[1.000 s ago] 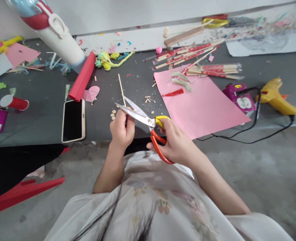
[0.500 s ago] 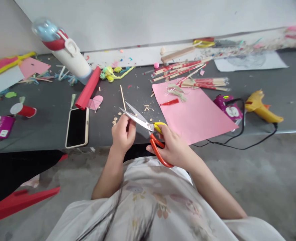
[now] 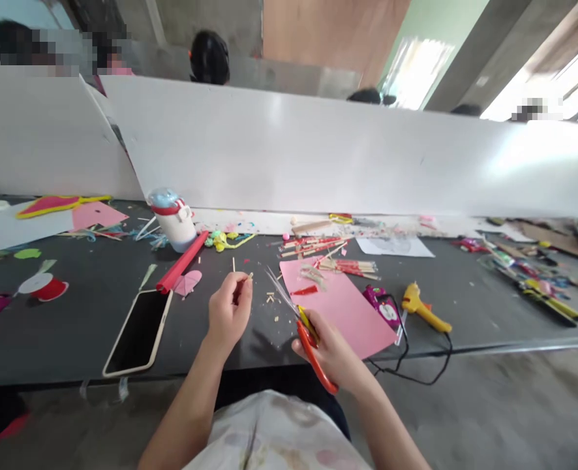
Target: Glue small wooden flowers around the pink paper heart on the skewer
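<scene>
My left hand (image 3: pixel 230 310) is closed in a pinch above the dark table. A thin wooden stick (image 3: pixel 233 264) pokes up behind its fingers, and a small pale tip (image 3: pixel 250 277) shows between thumb and forefinger. The rest of what it grips is hidden. Scissors (image 3: pixel 310 356) with red and yellow handles are in my right hand (image 3: pixel 335 356). Their blades point up and left, slightly parted, apart from the left hand. Short cut stick bits (image 3: pixel 270 297) lie on the table between both hands. Beside the scissors is a pink paper sheet (image 3: pixel 352 320).
Left of my hands lie a phone (image 3: pixel 136 333), a rolled red sheet (image 3: pixel 184 261) and a bottle (image 3: pixel 174 225). Wrapped sticks (image 3: pixel 313 245) lie at the back. A yellow glue gun (image 3: pixel 425 310) with its cord is on the right. A white partition (image 3: pixel 269 150) stands behind.
The view has tilted up, showing the partition's top and people beyond. The scissors have drawn away from the left hand and the stick, and their blades have closed somewhat.
</scene>
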{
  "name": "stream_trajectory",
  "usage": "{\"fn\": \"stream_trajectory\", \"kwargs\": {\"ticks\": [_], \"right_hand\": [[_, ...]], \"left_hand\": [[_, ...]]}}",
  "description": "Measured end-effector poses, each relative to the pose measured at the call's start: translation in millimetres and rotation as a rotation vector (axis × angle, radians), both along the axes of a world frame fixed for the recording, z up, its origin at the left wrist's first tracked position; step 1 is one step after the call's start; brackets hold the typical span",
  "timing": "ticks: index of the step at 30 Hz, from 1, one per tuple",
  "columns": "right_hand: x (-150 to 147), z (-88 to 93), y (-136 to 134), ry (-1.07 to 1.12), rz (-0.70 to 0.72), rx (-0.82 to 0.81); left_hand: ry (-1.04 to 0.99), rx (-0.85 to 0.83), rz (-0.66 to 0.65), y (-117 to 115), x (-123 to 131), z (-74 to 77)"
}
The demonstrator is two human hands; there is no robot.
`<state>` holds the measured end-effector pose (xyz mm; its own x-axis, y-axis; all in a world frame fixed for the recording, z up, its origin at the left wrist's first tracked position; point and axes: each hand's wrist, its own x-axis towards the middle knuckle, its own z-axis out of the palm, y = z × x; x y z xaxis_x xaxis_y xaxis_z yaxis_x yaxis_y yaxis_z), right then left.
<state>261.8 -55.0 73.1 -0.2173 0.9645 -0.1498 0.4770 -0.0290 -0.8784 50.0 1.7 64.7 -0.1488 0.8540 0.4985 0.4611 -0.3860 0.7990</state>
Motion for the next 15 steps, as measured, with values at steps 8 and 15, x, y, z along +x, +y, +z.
{"fn": "stream_trajectory", "kwargs": {"ticks": [8,15], "right_hand": [[4,0.3,16,-0.005,-0.100,0.017],[15,-9.1,19,-0.143,-0.195,0.046]], "left_hand": [[-0.003,-0.100,-0.048,17,-4,16.2],[0.064,-0.151,-0.141,24,-1,16.8]]}}
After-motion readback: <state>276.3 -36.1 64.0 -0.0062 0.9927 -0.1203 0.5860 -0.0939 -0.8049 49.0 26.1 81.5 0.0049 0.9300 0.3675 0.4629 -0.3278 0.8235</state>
